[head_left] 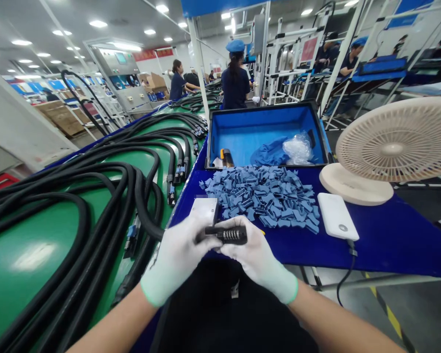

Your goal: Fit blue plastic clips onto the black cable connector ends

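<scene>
Bare forearms, two: left forearm [110,326] and right forearm [338,326], entering from the lower corners. White gloves with green cuffs on both: left hand [178,260] and right hand [259,260], fingers closed, gripping between them a black ribbed connector [230,235], held over the near edge of the blue table [389,250].

Silver plate [205,210], just beyond the left hand. Blue foam clips [260,196], loose heap. White power bank [337,215], corded. Fan [393,147], far right. Blue case [266,115], holding blue cloth [270,153] and clear plastic [297,149]. Black cables [95,196], coiled on green table [25,250]. Co-worker [235,86], blue cap, beyond the case.
</scene>
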`<state>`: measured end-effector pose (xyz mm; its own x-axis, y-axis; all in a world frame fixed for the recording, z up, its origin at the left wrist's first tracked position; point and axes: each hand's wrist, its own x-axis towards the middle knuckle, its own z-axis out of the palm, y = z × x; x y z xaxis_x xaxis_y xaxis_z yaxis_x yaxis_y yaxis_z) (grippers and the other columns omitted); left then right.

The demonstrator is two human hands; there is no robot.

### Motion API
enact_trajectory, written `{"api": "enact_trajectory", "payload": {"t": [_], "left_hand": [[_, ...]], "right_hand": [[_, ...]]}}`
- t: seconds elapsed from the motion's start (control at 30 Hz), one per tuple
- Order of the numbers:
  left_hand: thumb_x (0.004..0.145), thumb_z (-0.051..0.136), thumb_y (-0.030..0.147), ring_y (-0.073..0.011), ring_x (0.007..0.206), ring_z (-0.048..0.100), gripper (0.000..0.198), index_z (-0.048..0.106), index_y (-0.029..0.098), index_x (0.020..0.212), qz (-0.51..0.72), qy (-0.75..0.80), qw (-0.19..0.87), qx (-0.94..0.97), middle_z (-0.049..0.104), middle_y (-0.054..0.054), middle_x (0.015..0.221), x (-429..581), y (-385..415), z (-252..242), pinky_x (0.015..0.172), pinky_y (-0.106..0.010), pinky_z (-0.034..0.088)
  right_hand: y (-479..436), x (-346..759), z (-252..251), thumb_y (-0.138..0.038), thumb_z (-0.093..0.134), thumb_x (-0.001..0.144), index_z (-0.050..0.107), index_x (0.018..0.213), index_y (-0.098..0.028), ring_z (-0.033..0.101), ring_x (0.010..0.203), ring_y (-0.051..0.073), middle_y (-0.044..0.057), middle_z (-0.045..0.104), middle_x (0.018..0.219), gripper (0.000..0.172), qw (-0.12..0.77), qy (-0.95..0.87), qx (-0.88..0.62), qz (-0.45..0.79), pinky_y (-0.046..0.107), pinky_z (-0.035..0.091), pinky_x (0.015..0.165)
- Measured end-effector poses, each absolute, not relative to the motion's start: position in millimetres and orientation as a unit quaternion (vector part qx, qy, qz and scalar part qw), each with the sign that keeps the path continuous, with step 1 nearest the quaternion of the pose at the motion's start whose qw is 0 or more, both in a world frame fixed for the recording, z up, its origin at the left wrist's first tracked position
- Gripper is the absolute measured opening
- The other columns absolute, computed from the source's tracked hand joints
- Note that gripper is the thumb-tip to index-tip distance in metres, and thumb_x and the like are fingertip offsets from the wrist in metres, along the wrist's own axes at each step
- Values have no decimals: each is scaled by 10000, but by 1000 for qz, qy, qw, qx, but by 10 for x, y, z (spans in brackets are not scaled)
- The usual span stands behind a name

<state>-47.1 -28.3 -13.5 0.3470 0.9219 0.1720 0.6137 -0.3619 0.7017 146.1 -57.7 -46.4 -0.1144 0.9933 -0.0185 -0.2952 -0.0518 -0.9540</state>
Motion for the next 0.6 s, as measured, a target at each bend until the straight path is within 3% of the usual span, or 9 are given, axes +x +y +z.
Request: {"api": "enact_trajectory", "payload": {"t": [0.03, 0.1, 0.17, 0.23, 0.3, 0.33, 0.4, 0.5, 0.6], "left_hand": [[860, 740, 340, -216, 862, 644, 174, 759, 249, 1008, 270, 501, 294, 768, 697, -20, 914, -489, -391, -178, 843, -356, 512], [913, 663, 379, -229, 806, 656, 187, 754, 223, 866, 278, 520, 420, 690, 702, -40, 839, -542, -562, -287, 784, -366, 538], [940, 614, 401, -231, 801, 664, 223, 735, 213, 922, 383, 524, 561, 513, 697, -55, 851, -611, -632, -384, 738, -363, 568], [936, 637, 360, -187, 795, 654, 193, 706, 213, 1041, 518, 487, 627, 317, 670, -46, 882, -689, -606, -419, 718, -316, 585], [908, 697, 279, -108, 663, 577, 212, 679, 199, 1103, 591, 441, 640, 216, 585, 0, 794, -764, -518, -371, 624, -225, 549], [895, 718, 247, -77, 577, 499, 218, 672, 181, 1098, 599, 422, 645, 215, 510, 30, 721, -794, -461, -323, 550, -189, 500], [892, 729, 234, -52, 490, 356, 202, 666, 152, 1066, 588, 402, 646, 274, 368, 70, 639, -829, -331, -201, 461, -168, 399], [881, 735, 234, -61, 471, 316, 176, 653, 162, 1018, 575, 410, 597, 380, 318, 83, 600, -811, -83, -22, 451, -188, 357], [851, 740, 237, -77, 464, 334, 187, 635, 183, 997, 583, 425, 529, 445, 349, 79, 583, -746, 231, 106, 459, -211, 352]], "right_hand": [[-634, 1411, -504, -118, 732, 700, 595, 1061, -195, 682, 873, 199, 51, 715, 1019, 394, 560, -409, -401, 598, 363, 550, 816], [-781, 1290, -586, -159, 739, 731, 591, 1109, -204, 703, 919, 223, 72, 725, 1070, 409, 591, -368, -402, 595, 391, 564, 844], [-920, 1194, -651, -210, 789, 726, 602, 1154, -221, 706, 977, 242, 75, 719, 1140, 467, 558, -413, -388, 606, 405, 566, 870], [-969, 1200, -672, -276, 864, 690, 643, 1175, -243, 696, 1009, 243, 51, 715, 1173, 534, 463, -554, -357, 592, 388, 556, 886], [-869, 1345, -647, -356, 830, 774, 692, 1118, -241, 686, 951, 220, 33, 728, 1075, 388, 378, -686, -380, 491, 358, 538, 870], [-764, 1458, -623, -360, 732, 881, 703, 1063, -228, 676, 902, 205, 37, 724, 1009, 226, 355, -722, -430, 409, 345, 529, 843], [-489, 1706, -576, -298, 563, 985, 691, 1007, -187, 657, 864, 218, 90, 691, 965, 171, 302, -724, -588, 195, 357, 511, 808], [-99, 1968, -553, -186, 565, 930, 647, 1069, -154, 652, 856, 255, 155, 620, 1082, 164, 137, -713, -687, 14, 364, 499, 721], [88, 2020, -585, -160, 563, 902, 638, 955, -157, 653, 807, 250, 140, 584, 1050, 92, 50, -734, -677, -23, 340, 471, 661]]}}
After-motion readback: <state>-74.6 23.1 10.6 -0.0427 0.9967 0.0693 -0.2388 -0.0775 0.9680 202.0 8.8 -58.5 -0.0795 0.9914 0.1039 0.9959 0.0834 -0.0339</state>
